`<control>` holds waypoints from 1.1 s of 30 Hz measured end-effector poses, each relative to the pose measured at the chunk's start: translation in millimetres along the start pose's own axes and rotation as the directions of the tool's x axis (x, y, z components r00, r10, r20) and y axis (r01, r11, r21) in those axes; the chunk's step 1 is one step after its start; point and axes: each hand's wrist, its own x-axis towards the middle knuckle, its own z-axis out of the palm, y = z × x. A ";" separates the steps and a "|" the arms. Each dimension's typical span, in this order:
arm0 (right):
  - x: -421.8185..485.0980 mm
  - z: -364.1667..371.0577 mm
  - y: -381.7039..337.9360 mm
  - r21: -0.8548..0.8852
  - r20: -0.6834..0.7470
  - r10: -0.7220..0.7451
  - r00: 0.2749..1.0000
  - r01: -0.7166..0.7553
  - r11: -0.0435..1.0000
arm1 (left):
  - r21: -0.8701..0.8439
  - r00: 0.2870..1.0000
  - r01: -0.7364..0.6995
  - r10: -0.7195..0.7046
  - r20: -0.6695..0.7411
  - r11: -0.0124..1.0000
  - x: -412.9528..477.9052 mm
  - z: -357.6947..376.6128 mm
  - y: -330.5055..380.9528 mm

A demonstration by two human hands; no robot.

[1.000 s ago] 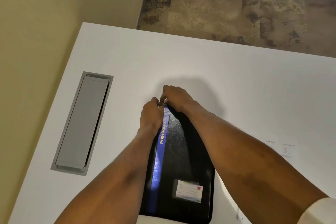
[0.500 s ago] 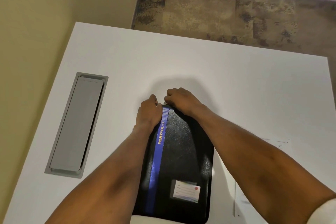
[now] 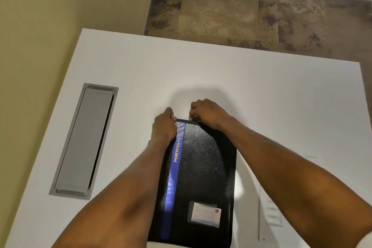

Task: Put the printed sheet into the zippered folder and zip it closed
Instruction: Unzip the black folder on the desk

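Observation:
A black zippered folder with a blue stripe marked PORTFOLIO and a small label card lies flat on the white table in front of me. My left hand presses and grips its far left corner. My right hand is closed at the far edge, fingers pinched around what seems to be the zipper pull, which is hidden under them. A white printed sheet lies on the table to the right of the folder, partly under my right forearm.
A grey cable hatch is set into the table at the left. A beige wall runs along the left side. Past the table's far edge is patterned carpet.
My right hand has slid to the right along the folder's far edge, away from my left hand, which keeps its hold on the corner.

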 end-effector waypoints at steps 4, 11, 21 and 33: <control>-31.9 6.4 20.4 0.008 -0.024 0.048 0.999 -0.048 0.999 | -0.011 1.000 0.004 -0.004 -0.001 1.000 -0.5 -0.6 -1.2; -79.3 18.2 33.7 -0.003 -0.095 0.225 0.970 -0.227 0.974 | 0.008 1.000 0.015 -0.015 0.010 1.000 -3.7 -2.3 4.5; -141.0 35.2 47.2 0.146 -0.169 0.437 0.884 -0.416 0.898 | 0.039 1.000 0.011 -0.011 -0.004 0.999 -2.9 -1.6 5.5; -199.0 94.0 -19.4 0.452 -0.176 0.727 0.664 -0.602 0.659 | 0.235 0.980 -0.069 0.110 -0.164 0.969 -18.5 15.3 22.3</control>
